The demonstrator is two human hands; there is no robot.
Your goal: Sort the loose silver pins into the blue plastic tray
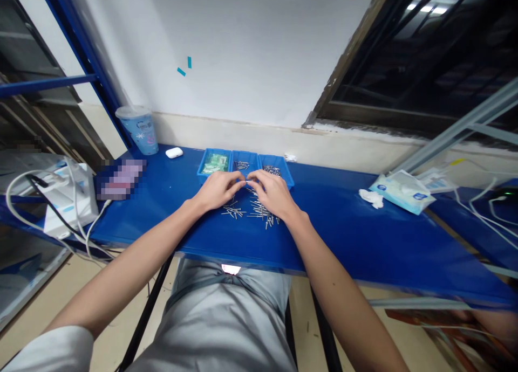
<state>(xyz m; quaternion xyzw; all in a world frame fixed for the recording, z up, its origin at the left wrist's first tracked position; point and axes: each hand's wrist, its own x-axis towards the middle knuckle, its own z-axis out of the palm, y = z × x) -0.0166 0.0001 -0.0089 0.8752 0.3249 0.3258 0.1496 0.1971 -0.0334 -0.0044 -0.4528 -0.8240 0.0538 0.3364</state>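
My left hand (218, 190) and my right hand (273, 191) meet over the table, both closed in a pinch. Between their fingertips is a tiny bright metal piece (246, 181), mostly hidden; it looks like one of the slim pins nearby. Loose slim metal pins, perhaps rivets, lie in a small pile (233, 210) by my left hand and a bigger pile (265, 214) under my right. Just behind the hands stand three joined blue bins: the left bin (199, 171) holds small green-and-white packets, the middle bin (246, 155) and right bin (286, 170) hold metal pieces.
On the blue table (343, 232), a cup (140, 132) and a white case (174, 153) stand at the left, near a power strip (70, 205) with cables. A tissue pack (402, 191) and crumpled tissue (371, 198) lie at the right. A wall rises behind.
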